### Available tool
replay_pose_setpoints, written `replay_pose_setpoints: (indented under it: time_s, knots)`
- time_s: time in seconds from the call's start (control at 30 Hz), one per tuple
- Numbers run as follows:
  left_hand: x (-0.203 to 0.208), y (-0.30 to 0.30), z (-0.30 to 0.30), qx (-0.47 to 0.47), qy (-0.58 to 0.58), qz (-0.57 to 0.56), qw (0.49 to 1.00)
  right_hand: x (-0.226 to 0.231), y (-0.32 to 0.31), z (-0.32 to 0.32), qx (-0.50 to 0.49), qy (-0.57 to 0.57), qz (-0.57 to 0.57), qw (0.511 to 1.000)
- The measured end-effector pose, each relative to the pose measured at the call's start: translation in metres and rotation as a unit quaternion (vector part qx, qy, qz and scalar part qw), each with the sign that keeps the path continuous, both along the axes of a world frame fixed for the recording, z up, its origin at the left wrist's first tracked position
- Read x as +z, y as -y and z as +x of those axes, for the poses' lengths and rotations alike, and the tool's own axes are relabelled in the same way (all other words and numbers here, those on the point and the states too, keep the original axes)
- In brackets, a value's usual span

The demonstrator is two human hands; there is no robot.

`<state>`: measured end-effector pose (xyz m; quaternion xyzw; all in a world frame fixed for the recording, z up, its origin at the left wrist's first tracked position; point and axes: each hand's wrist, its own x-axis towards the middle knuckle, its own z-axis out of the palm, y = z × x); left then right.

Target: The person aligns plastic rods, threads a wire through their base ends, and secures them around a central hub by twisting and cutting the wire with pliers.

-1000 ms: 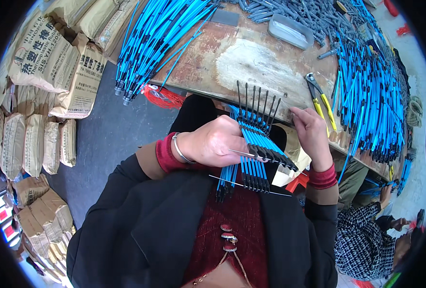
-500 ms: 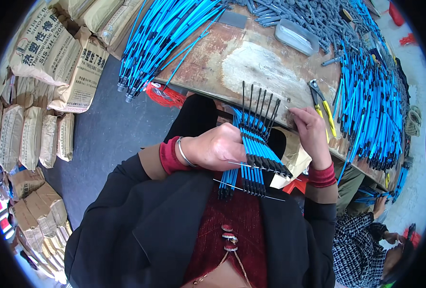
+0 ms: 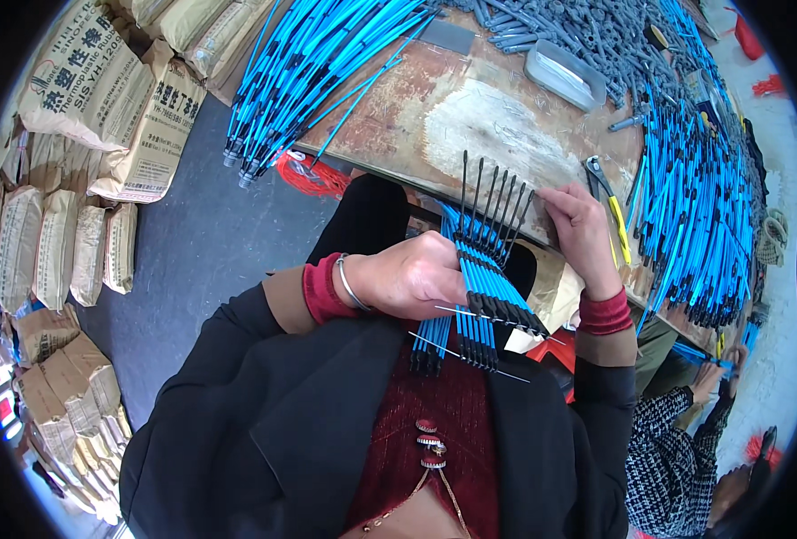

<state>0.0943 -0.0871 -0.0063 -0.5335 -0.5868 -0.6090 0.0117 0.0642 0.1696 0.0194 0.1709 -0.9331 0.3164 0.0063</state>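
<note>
My left hand [image 3: 416,274] is closed round a flat row of blue rods [image 3: 481,269] with black end pieces, held above my lap. Thin black stems [image 3: 497,198] with small knobbed tips fan upward from the row. One thin metal wire [image 3: 448,309] runs across the black ends, and a second wire [image 3: 511,375] crosses just below. The right hand [image 3: 580,225] is pinched, its fingertips close to the rightmost stem tip. Whatever is between those fingers is too fine to make out.
The worn wooden table [image 3: 380,126] bears yellow-handled pliers [image 3: 616,211], a clear tray [image 3: 565,74] of thin wires and a heap of grey parts [image 3: 560,27]. Blue rods lie at left [image 3: 313,81] and right [image 3: 686,207]. Paper sacks [image 3: 147,135] stand left; a co-worker [image 3: 673,467] sits lower right.
My right hand has moved slightly up, its fingertips now closer to the stem tips. My left hand keeps its hold on the row. The co-worker's arms have moved.
</note>
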Motion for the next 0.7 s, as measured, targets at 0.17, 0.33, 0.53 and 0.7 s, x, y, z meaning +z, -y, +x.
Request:
replay_pose_setpoints:
  time_s: [0.17,0.33,0.53,0.7]
  knots:
    - [-0.003,0.002,-0.002,-0.004,0.009,-0.005,1.0,0.0,0.0,-0.008,0.015,0.003,0.001,1.0]
    - [-0.01,0.003,-0.002,0.001,0.003,-0.024,1.0,0.001,0.003,-0.015,0.043,-0.015,0.013,0.999]
    - [-0.005,0.004,-0.005,-0.004,0.032,-0.016,0.999,-0.002,0.005,-0.022,0.049,-0.005,-0.017,0.999]
    - [-0.001,0.002,-0.005,0.004,0.043,0.005,0.999,-0.002,0.008,-0.03,0.065,-0.006,-0.026,0.998]
